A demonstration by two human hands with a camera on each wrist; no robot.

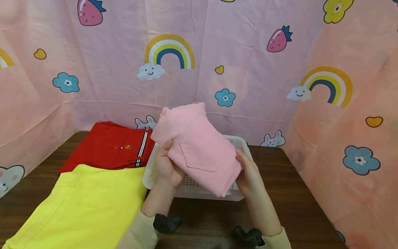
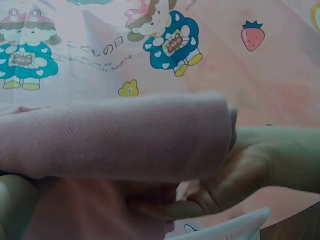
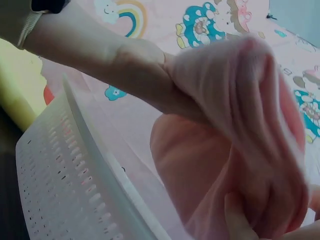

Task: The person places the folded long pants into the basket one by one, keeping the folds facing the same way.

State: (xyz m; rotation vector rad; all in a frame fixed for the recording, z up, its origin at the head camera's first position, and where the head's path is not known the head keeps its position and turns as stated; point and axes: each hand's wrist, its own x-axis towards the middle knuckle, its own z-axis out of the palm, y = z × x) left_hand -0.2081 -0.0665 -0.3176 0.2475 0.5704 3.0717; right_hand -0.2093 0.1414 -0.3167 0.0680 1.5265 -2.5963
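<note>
**One pair of pink trousers (image 1: 202,145) held up over a white basket (image 1: 199,193)**

The pink trousers are folded into a thick bundle and raised above the basket, slanting so that their upper part reaches past its far left corner and their lower end hangs over its near right part. A stitched patch pocket faces up, and loose folds show at the end seen by the right wrist camera.

Both hands have hold of them. The left hand (image 1: 169,169), over the basket's left part, grips the near left edge, its thumb against the cloth and its fingers hidden underneath. The right hand (image 1: 248,174), at the basket's right side, pinches the lower right edge – thumb on top, fingers curled below. How tightly either one closes cannot be told.

The basket is perforated plastic and stands on a dark wooden desk (image 1: 280,173). Just left of the basket lies a folded red garment (image 1: 105,148) with a black-and-white stripe and small embroidery. Nearer than that, also left of the basket, yellow trousers (image 1: 90,207) lie flat, their far edge against the red one.

Behind the basket hangs a pink cloth (image 1: 124,69) printed with rainbows, strawberries, flowers and rabbits. Cream sleeves (image 1: 140,231) reach toward the wrists, each with a black device (image 1: 166,223) – both nearer than the basket.
</note>
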